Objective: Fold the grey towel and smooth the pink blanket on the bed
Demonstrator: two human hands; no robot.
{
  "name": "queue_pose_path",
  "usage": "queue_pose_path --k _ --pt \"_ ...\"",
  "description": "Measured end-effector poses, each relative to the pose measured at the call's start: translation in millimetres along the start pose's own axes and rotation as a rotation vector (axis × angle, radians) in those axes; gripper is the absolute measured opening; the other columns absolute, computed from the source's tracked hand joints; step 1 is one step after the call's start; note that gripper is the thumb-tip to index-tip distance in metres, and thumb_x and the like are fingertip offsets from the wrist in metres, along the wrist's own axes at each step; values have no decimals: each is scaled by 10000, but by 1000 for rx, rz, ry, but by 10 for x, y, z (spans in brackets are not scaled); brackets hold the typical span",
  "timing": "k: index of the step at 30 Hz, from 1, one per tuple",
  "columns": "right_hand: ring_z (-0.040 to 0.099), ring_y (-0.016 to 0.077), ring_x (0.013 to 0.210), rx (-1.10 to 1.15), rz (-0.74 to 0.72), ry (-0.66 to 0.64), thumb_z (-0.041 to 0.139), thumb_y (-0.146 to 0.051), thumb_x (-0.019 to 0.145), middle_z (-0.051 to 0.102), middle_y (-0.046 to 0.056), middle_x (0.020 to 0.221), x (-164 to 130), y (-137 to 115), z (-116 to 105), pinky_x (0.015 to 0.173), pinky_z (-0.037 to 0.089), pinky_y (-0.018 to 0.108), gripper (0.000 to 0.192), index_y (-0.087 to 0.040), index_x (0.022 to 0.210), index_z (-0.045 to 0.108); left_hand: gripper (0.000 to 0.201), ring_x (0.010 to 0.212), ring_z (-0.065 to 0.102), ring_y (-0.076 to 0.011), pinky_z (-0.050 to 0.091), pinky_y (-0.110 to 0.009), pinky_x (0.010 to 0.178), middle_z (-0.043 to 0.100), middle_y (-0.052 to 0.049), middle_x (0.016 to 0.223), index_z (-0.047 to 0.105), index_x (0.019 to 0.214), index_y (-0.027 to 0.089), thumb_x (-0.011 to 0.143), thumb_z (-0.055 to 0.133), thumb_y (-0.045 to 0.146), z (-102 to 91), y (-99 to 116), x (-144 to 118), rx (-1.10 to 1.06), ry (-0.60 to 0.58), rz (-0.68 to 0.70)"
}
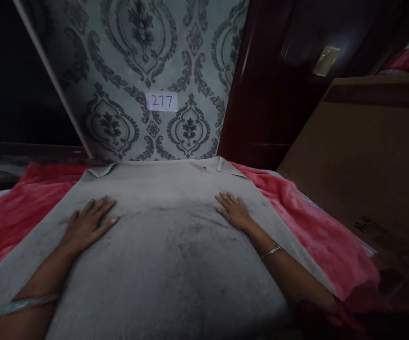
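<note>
A grey cloth [176, 264] with a soft nap lies spread out flat before me. Its two far corners are folded over, and darker streaks run across its middle. My left hand [89, 224] rests palm down on the cloth's left part, fingers stretched out and slightly spread. On the right part, my right hand [235, 211] also lies flat with its fingers apart. Neither hand grips anything. A small reddish mark [204, 168] shows near the far edge, too small to make out.
Beneath the grey cloth, a red-pink blanket [289, 198] sticks out on both sides. A large cardboard box [367, 165] stands at the right, beside a dark red door [268, 71]. Behind is patterned wallpaper [190, 127] with a paper label [162, 101] reading 277. A dark screen [20, 85] is at left.
</note>
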State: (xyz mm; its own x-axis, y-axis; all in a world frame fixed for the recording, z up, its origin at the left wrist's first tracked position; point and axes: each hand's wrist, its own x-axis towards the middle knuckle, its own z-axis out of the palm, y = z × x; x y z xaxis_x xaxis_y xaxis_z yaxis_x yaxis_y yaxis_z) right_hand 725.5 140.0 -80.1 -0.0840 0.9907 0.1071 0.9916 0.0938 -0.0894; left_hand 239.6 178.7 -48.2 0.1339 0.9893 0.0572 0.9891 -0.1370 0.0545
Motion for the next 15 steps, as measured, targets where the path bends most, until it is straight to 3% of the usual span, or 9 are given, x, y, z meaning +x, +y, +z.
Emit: queue_pose_path --k 3,9,15 --pt "196 274 1539 -4 52 -11 308 -544 1039 251 34 1670 -45 -16 89 1210 207 546 592 -306 1581 334 684 1559 157 -301 142 -600 1220 251 -52 1677 333 1583 248 949 303 502 43 -59 26 -3 -43 51" --pt "213 263 1534 2 47 27 304 -535 1047 280 31 1660 -41 54 135 1214 217 522 581 -295 1574 355 720 1547 206 -309 181 -568 1222 253 -92 1672 342 1579 210 936 313 532 92 -55 59 -4 -14 -18" --pt "216 248 1532 -2 65 16 322 -493 1052 289 30 1658 -75 17 94 1218 208 509 551 -298 1566 366 651 1494 319 -311 271 -554 1178 404 -180 1593 430 1525 137 981 258 450 50 46 -46 51 120 -76"
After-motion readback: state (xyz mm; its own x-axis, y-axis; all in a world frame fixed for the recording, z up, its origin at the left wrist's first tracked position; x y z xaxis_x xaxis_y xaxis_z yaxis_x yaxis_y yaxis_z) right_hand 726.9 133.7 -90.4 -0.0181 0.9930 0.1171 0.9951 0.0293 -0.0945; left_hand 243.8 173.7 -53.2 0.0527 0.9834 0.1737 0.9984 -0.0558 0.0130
